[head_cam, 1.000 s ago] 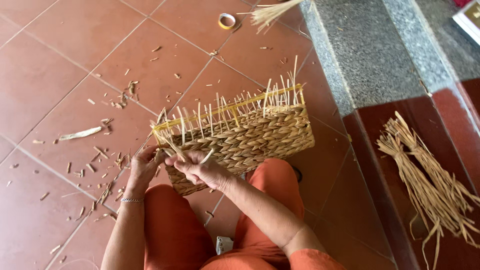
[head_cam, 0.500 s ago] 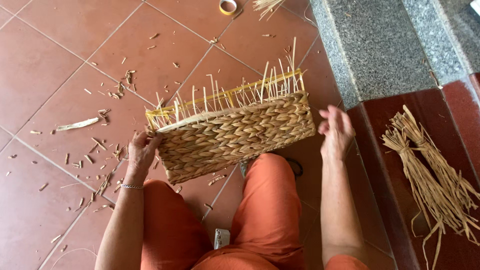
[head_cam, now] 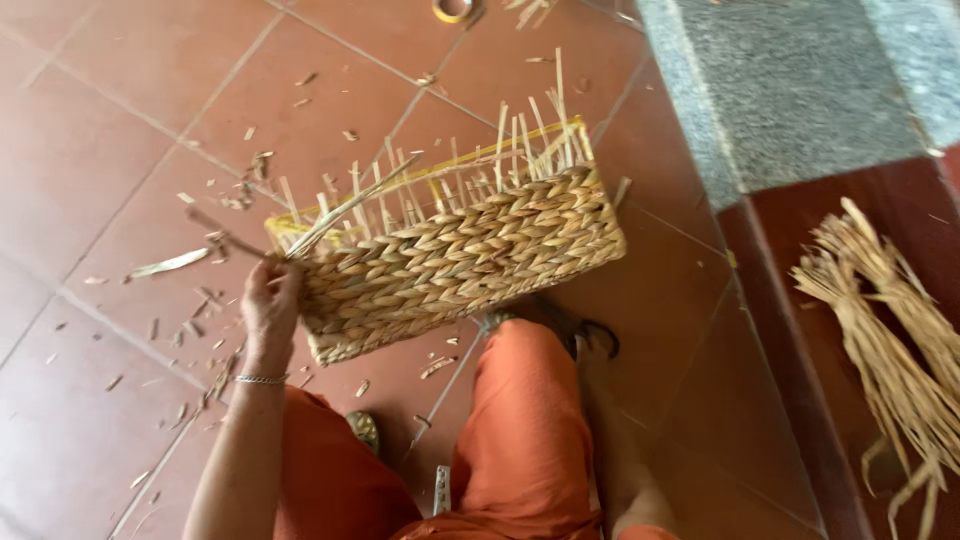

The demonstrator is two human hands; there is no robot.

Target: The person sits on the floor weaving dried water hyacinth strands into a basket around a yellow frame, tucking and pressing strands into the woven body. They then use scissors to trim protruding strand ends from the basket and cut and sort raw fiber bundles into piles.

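The red tile floor (head_cam: 90, 130) fills most of the view, with a grey stone step (head_cam: 800, 90) at upper right and a darker red step (head_cam: 850, 240) below it. A person in orange trousers (head_cam: 520, 430) sits looking down, knees spread. Over the knees, above the floor, hangs the basket (head_cam: 460, 260), a long rectangular woven thing of pale straw, tilted so its right end rides higher than its left. Bare stakes (head_cam: 520, 140) stick up from its unfinished rim, and a yellow frame (head_cam: 480, 165) shows along the top edge. The left hand (head_cam: 268, 300) is at the basket's left end, fingers curled closed around the corner and gripping it; a loose straw strand (head_cam: 340, 210) runs up and to the right from just above the hand, though whether the fingers pinch it too cannot be told. A thin bracelet (head_cam: 258, 379) circles that wrist. The right hand is out of view, so its fingers cannot be judged. On the dark step at far right lies a bundle (head_cam: 890, 330) of long dry straw, well apart from the basket. Short straw scraps (head_cam: 170, 262) litter the tiles to the left of the basket and under it. A tape roll (head_cam: 455, 10) sits on the floor at the top edge, partly cut off.
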